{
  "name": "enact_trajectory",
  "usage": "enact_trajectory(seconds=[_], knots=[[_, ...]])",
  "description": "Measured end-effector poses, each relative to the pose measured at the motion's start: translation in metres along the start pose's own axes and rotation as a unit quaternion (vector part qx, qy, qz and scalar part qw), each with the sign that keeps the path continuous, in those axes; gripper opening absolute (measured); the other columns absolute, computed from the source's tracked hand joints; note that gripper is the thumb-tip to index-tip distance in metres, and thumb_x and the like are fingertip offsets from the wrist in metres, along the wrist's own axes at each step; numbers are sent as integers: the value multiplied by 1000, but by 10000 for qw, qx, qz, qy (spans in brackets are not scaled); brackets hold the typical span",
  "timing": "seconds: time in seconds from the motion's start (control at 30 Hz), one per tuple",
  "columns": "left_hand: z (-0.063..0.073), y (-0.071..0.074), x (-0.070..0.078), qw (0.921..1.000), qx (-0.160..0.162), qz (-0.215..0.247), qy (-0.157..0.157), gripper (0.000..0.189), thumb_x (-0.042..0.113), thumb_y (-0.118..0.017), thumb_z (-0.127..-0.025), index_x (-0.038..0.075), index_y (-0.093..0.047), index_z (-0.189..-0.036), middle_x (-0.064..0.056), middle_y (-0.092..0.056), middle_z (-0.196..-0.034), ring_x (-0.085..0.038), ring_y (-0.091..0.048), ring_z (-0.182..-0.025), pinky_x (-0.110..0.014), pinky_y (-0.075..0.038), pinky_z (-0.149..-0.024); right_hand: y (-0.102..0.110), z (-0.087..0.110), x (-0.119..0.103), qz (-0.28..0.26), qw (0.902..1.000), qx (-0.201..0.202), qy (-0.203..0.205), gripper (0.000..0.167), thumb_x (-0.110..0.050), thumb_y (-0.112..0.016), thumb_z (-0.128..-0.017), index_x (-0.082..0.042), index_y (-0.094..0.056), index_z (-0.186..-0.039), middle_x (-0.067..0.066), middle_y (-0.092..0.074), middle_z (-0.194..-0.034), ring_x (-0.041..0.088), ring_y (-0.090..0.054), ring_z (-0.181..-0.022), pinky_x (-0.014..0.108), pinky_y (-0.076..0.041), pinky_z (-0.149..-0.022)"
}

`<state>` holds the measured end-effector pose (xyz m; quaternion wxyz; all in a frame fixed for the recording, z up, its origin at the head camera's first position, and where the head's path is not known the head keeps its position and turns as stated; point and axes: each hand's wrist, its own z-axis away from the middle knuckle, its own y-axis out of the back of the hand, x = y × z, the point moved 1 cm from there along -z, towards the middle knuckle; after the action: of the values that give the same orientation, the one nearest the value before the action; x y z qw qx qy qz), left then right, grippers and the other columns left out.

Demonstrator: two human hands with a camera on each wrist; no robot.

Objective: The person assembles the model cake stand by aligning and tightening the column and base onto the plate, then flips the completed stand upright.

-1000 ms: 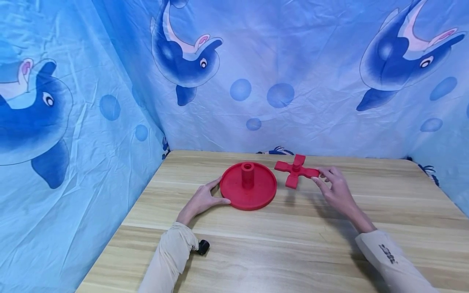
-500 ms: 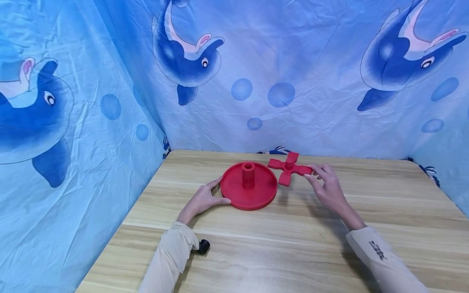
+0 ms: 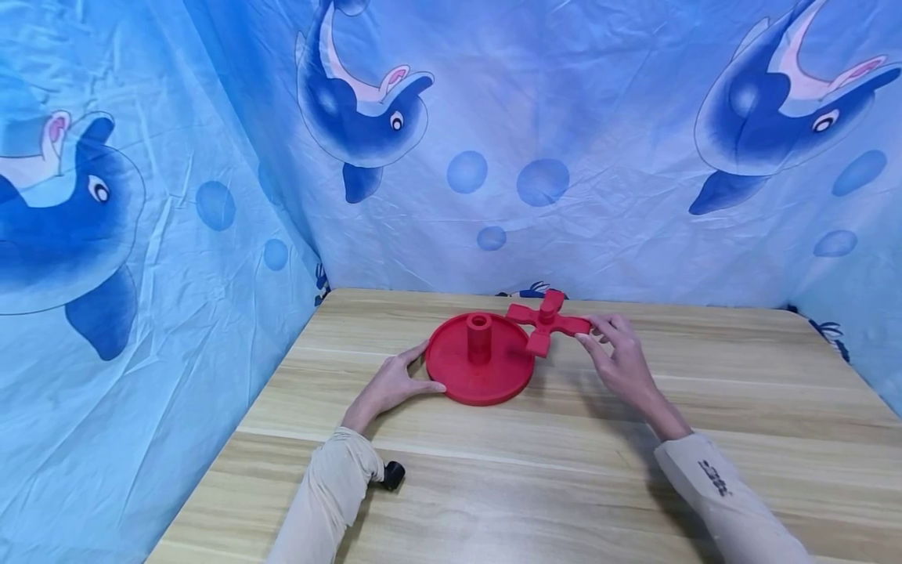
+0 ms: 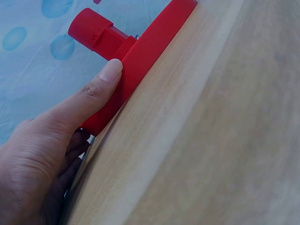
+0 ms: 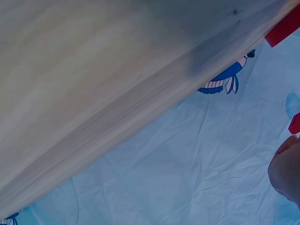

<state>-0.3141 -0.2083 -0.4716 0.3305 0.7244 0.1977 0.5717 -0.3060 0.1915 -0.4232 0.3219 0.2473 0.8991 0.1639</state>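
Note:
In the head view a red round base with a low rim and a hollow upright post lies on the wooden table. My left hand holds its left edge, thumb at the front and fingers farther back. The left wrist view shows the thumb of that left hand against the base's side wall. A red four-armed cross piece with a short peg pointing up is pinched by one arm in my right hand. It is raised, its left arms overlapping the base's right rim.
The wooden table ends at a blue dolphin-print curtain behind and at the left. A black cylindrical piece sits by the left cuff. In the right wrist view only slivers of red parts and hand show at the right edge.
My right hand has carried the cross piece leftward, from beside the base to over its right rim. The left hand and the base have stayed in place.

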Motion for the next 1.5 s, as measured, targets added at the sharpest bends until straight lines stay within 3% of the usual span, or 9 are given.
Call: enact_trajectory(seconds=[0.23, 0.47, 0.63, 0.9, 1.13, 1.37, 1.5], knots=[[0, 1, 1, 10000, 27, -13, -15, 106, 57, -89, -75, 18, -41, -161, -4, -47, -158, -27, -42, -145, -49, -38, -115, -6, -4, -4, -140, 9998, 71, 90, 34, 9, -77, -87, 10, -70, -120, 20, -61, -101, 30, -55, -95, 23, -49, -77], [1, 0, 0, 10000, 37, 32, -67, 104, 56, -90, -75, 20, -41, -160, -4, -48, -157, -28, -42, -145, -51, -39, -115, -13, -6, -7, -345, 9994, 10, 63, 35, 8, -77, -87, 10, -70, -121, 19, -61, -103, 34, -57, -95, 10, -44, -79], [1, 0, 0, 10000, 20, 8, -53, 104, 56, -89, -76, 20, -41, -160, -4, -47, -158, -27, -42, -145, -50, -40, -114, -19, -8, -11, -364, 9993, -11, 35, 36, 8, -78, -87, 9, -70, -122, 19, -62, -103, 36, -58, -95, 9, -43, -80], [1, 1, 1, 10000, -17, 0, 47, 104, 58, -88, -76, 21, -41, -161, -4, -46, -159, -27, -41, -146, -50, -39, -115, -28, -13, -19, -567, 9984, -67, -52, 32, 4, -76, -90, 6, -71, -122, 16, -61, -102, 24, -56, -94, 15, -45, -79], [2, 2, 1, 10000, -25, 16, 81, 104, 58, -89, -75, 21, -41, -161, -5, -46, -158, -28, -41, -145, -51, -40, -114, -35, -15, -24, -747, 9972, -5, -79, 31, 5, -75, -91, 7, -71, -121, 16, -62, -101, 22, -57, -93, 10, -46, -80], [2, 1, 2, 10000, -23, 17, 76, 104, 57, -89, -76, 20, -41, -161, -5, -46, -158, -28, -41, -145, -51, -39, -114, -40, -17, -28, -1009, 9944, 174, -249, 25, 4, -72, -94, 7, -73, -118, 16, -62, -97, 17, -54, -85, 13, -44, -76], [2, 2, 2, 10000, -29, 7, 54, 105, 58, -88, -75, 20, -40, -161, -5, -46, -158, -28, -41, -146, -51, -39, -115, -39, -19, -41, -1192, 9908, 80, -633, 22, 2, -68, -98, 7, -72, -119, 17, -62, -99, 15, -51, -86, 12, -43, -75]])
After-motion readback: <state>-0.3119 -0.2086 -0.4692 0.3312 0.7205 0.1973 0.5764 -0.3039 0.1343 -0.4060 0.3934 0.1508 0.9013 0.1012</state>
